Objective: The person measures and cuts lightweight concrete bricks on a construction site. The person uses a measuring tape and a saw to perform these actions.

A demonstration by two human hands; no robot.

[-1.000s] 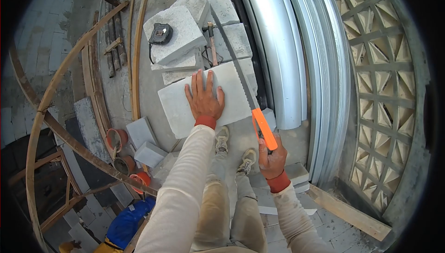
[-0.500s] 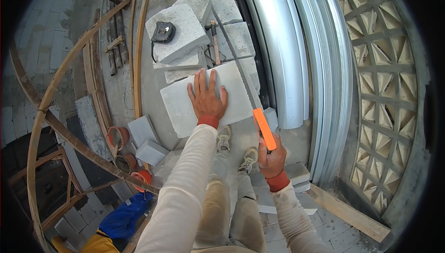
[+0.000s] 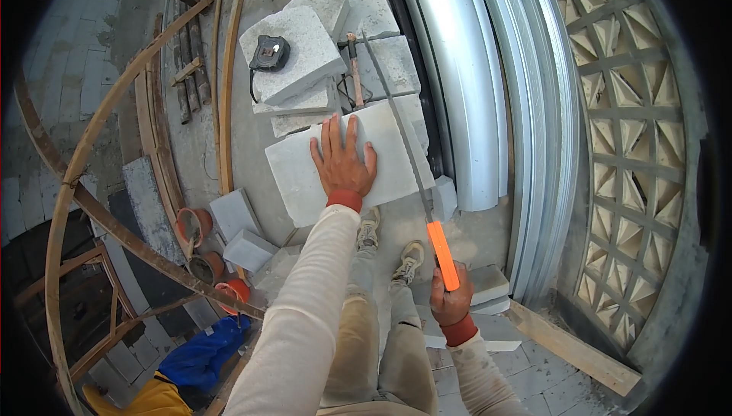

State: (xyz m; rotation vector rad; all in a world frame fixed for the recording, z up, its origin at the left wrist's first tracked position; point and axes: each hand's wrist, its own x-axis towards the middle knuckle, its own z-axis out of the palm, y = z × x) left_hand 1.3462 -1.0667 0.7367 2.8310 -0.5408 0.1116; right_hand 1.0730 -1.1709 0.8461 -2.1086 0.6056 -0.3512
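My left hand [image 3: 343,160] lies flat, fingers spread, on top of a pale grey block [image 3: 301,172] that rests across other blocks. My right hand [image 3: 450,301] grips the orange handle of a long handsaw [image 3: 408,149]. The saw's blade runs away from me along the right end of that block, inside a cut. A small offcut [image 3: 444,197] sits just right of the blade. Behind the block lie a hammer [image 3: 354,69] and a black tape measure [image 3: 268,53] on another block.
Stacked grey blocks [image 3: 381,57] fill the space ahead, with curved metal sheets [image 3: 473,80] to their right. A patterned lattice wall [image 3: 633,134] stands at far right. Wooden scaffold poles [image 3: 99,126], orange buckets [image 3: 192,227] and a person in blue and yellow [image 3: 191,370] are at lower left.
My right hand has pulled the saw back toward me, so the orange handle sits lower and nearer my feet. My left hand stays pressed on the block.
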